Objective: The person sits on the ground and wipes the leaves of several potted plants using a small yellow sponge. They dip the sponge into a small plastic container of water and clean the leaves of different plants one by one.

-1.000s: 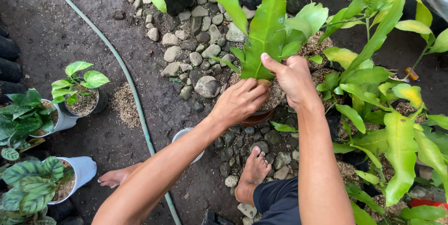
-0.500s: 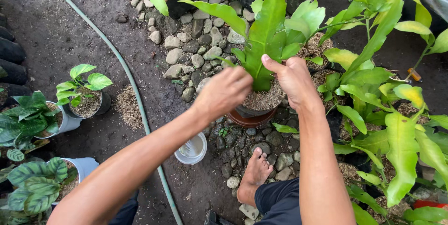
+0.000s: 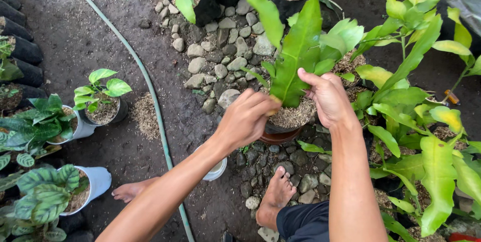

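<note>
Now both hands at the potted fern point(image 3: 295, 66), working at the base of its fronds. Left hand point(image 3: 248, 116) with fingers bunched together, fingertips pressed into the dry husk filling at the near-left rim of the brown pot point(image 3: 278, 134); whether anything is pinched between them cannot be told. Right hand point(image 3: 328, 96) on the opposite side, fingers curled and loosely closed against the base of the broad central frond, thumb pointing toward the left hand. Fern standing upright between the two hands, long axis vertical, fronds rising away beyond the fingertips. Both hands equally close, touching it. Behind the left wrist, a small white pot point(image 3: 215, 169); farther left, a green hose point(image 3: 150, 91) across dark soil.
</note>
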